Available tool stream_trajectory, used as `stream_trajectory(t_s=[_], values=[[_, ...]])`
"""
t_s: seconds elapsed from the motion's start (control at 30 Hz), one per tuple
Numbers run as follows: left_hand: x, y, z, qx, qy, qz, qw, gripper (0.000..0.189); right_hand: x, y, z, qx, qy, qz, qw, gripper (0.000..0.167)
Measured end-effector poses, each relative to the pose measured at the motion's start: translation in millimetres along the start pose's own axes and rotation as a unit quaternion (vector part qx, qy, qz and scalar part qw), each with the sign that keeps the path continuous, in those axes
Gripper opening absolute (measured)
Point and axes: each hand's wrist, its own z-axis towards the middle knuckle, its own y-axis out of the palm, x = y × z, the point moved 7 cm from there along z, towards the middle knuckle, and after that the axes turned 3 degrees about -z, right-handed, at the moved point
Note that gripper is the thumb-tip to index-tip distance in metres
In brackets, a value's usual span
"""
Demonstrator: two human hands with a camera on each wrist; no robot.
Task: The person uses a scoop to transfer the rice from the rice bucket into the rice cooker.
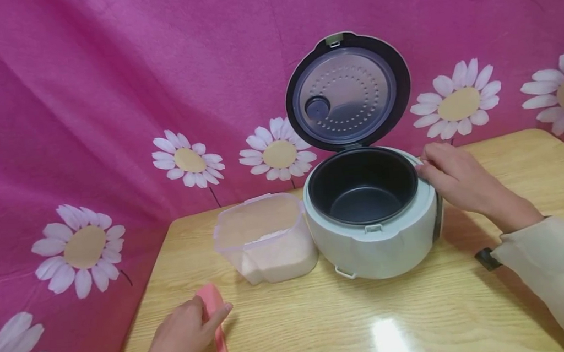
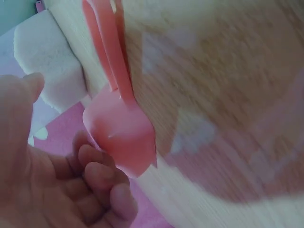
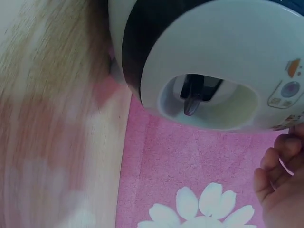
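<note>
A pink rice scoop [image 1: 211,296] lies near the front left of the table. My left hand [image 1: 182,330] is over it; in the left wrist view, loosely bent fingers [image 2: 102,180] touch the edge of the scoop's bowl, and the thumb stands apart. At the centre right is a pale rice cooker [image 1: 368,255], its lid [image 1: 347,96] raised and its black inner pot [image 1: 366,205] bare inside. My right hand [image 1: 461,181] holds the cooker's right rim, the thumb on top; the fingertips are mostly hidden in the head view.
A clear plastic container [image 1: 233,257] holding white rice stands against the cooker's left side. A pink cloth [image 1: 206,93] with daisies hangs behind the wooden table [image 1: 314,333]. The cooker's side socket [image 3: 209,102] shows in the right wrist view.
</note>
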Motion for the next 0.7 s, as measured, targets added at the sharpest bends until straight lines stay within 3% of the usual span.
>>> stream_trajectory(t_s=[0.27, 0.7], values=[[-9.5, 0.2, -2.4, 0.002, -0.037, 0.028, 0.9989, 0.062, -0.1, 2.1, -0.5, -0.001, 0.002, 0.024, 0.9997, 0.007], [-17.8, 6.0, 1.8, 0.002, -0.022, 0.029, 0.9993, 0.057, -3.4, 3.2, -0.1, 0.004, -0.027, 0.003, 0.9996, 0.003]])
